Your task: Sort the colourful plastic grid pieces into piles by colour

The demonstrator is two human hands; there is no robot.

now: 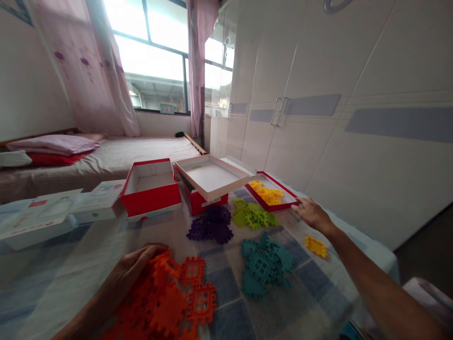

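Red shallow cardboard tray (284, 205) may spill yellow plastic pieces (269, 195) if my part-curled right fingers (300, 208) jolt it; left fingers (151, 251) extend against orange toothed plastic tiles (168, 304), both grips indeterminable.

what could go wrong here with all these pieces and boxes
The lone yellow piece lies outside the red tray, near the right forearm, and might get brushed away or overlooked. The pale lid sits askew on a red box, so a bump could slide it onto the purple pieces. Those lie close to the green pieces, so the colours might mix.
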